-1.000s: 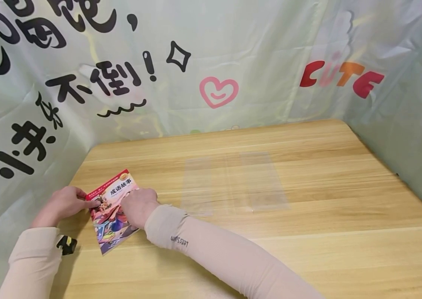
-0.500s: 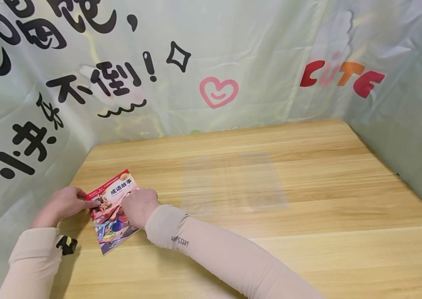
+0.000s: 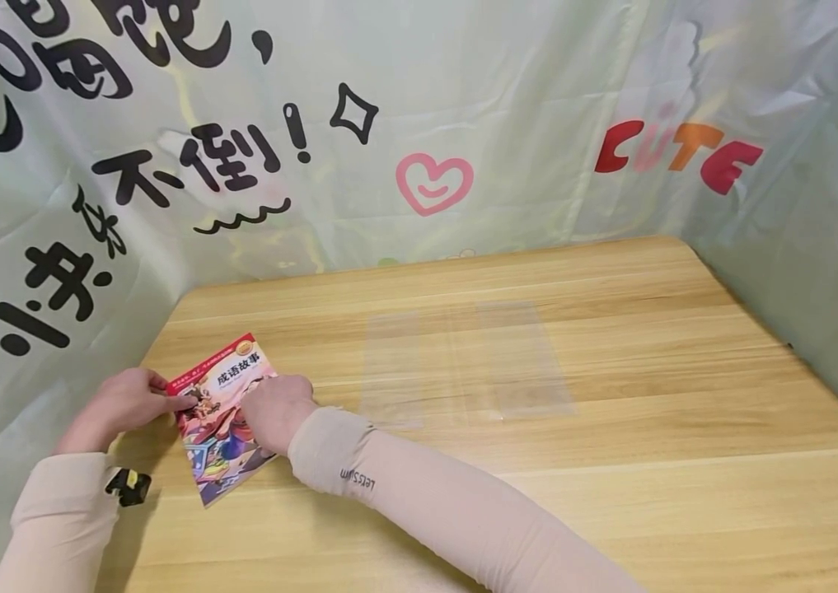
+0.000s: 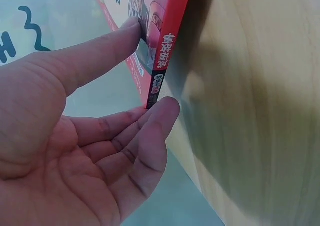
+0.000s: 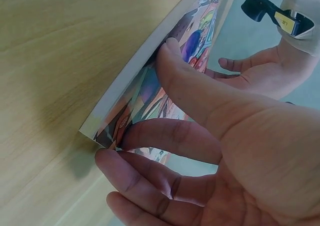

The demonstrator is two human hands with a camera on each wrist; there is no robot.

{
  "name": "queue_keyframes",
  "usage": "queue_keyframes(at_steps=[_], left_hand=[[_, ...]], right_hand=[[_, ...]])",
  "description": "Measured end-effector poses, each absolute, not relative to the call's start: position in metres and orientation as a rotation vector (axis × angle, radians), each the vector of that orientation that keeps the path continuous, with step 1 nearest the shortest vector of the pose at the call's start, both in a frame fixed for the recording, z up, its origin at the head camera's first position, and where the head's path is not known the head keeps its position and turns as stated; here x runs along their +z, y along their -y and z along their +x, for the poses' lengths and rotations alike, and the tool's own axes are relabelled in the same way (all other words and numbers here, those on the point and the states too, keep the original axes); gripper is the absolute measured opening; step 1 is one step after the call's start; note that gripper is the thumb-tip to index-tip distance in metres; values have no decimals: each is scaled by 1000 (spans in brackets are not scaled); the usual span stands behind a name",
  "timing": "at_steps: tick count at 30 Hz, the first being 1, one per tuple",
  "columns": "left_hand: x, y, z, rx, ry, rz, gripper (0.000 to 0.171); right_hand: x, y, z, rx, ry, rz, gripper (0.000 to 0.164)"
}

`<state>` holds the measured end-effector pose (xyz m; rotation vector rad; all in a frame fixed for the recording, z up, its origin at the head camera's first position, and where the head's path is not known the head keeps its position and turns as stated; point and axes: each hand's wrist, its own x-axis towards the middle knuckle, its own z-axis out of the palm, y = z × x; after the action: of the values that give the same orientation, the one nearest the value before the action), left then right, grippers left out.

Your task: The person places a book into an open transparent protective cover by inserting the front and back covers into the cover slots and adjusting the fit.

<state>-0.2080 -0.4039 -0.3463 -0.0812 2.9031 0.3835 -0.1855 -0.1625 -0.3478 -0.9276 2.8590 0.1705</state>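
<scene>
A colourful paperback storybook point(image 3: 222, 457) with a red top band lies tilted on the left part of the table. At its left edge, my left hand point(image 3: 125, 399) pinches the book, with the thumb point(image 4: 107, 50) on the cover and the other fingers by the red and black spine point(image 4: 164, 55). From the right side my right hand point(image 3: 278, 412) holds it with curled fingers. In the right wrist view its thumb point(image 5: 175, 68) presses on the cover near the white page edge point(image 5: 117, 90), and a fingertip touches the corner.
A clear plastic book cover point(image 3: 518, 358) lies spread flat on the middle of the wooden table point(image 3: 648, 494). Printed cloth point(image 3: 522, 123) stands along the table's back and sides. A black wrist camera point(image 3: 129, 486) is strapped at the left sleeve.
The left hand and the top left corner of the book have shifted slightly to the left. The right hand stays in almost the same place.
</scene>
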Motion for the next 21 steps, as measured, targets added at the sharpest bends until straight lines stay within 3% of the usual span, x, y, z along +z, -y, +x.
queue_keyframes(at_steps=[10, 21], left_hand=[[-341, 403, -207, 456, -2904, -91, 69], [-340, 402, -206, 625, -2951, -99, 59]], right_hand=[[-348, 161, -183, 160, -2849, -950, 45], [-348, 158, -183, 123, -2848, -952, 41]])
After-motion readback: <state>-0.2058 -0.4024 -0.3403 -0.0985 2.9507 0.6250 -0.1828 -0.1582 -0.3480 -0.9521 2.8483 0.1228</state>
